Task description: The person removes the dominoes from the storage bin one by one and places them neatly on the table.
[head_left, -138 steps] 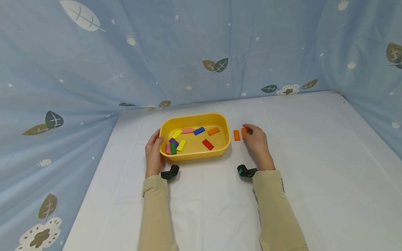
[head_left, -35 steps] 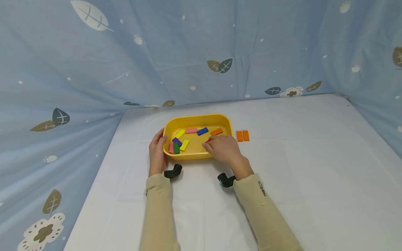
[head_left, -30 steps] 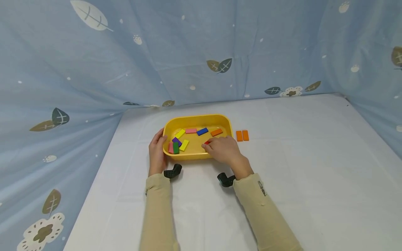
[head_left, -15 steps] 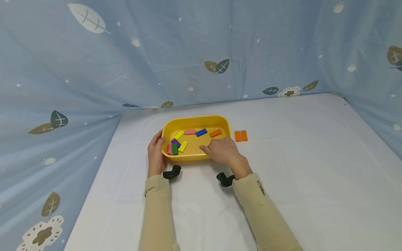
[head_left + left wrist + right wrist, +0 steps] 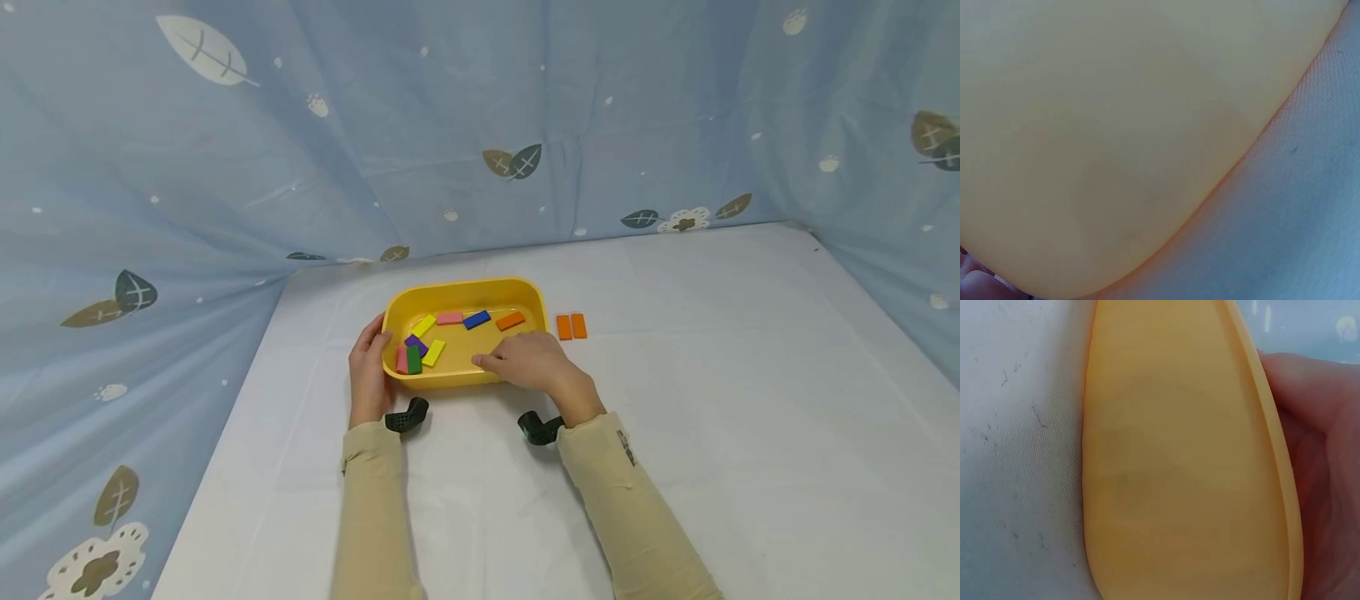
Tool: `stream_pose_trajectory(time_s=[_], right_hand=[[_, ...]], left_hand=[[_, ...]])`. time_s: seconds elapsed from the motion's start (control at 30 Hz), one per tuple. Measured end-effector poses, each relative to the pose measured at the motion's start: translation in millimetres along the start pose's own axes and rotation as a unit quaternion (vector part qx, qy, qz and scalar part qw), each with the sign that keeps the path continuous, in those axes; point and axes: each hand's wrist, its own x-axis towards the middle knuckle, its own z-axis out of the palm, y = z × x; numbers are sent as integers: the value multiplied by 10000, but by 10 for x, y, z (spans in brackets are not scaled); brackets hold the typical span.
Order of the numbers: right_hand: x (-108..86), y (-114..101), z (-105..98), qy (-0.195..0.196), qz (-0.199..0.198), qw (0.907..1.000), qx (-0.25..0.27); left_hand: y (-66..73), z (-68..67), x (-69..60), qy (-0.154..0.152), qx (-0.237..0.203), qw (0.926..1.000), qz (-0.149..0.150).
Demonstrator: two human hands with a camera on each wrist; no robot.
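A yellow tray (image 5: 465,287) stands on the table with several small rectangular blocks in it. My left hand (image 5: 368,367) grips the tray's left end, thumb over the rim. Close to it lie a pink block (image 5: 402,360), a green block (image 5: 414,359), a purple block (image 5: 416,344) and a yellow block (image 5: 433,352). My right hand (image 5: 531,360) reaches over the tray's front rim, fingers bent down inside; its fingertips and the red block are hidden. An orange block (image 5: 511,321) lies just beyond it. Both wrist views show mostly the tray's outer wall (image 5: 1116,125).
Two orange blocks lie side by side right of the tray, the left orange block (image 5: 564,327) nearer to it. The white tablecloth (image 5: 712,375) extends to the right and front. A blue patterned curtain (image 5: 450,125) hangs behind.
My right hand set an orange block beside the other one, then moved left into the tray. The red block showed at its fingertips and is now hidden. The left hand stays on the tray.
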Motion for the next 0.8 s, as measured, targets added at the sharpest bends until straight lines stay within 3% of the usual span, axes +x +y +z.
stream_pose_trajectory(time_s=[0.1, 0.3, 0.57, 0.8], right_hand=[[-2, 7, 10, 194, -152, 9996, 164], [18, 15, 34, 1021, -249, 9928, 581], [36, 113, 24, 1878, -288, 9704, 1491], [49, 218, 5, 2129, -404, 9516, 2180]], left_hand=[[-2, -11, 2, 10, 63, 10000, -37], [-10, -16, 16, -12, 60, 10000, -46], [-13, -24, 10, 6, 112, 9999, -78], [-11, -4, 13, 6, -3, 10000, -88]])
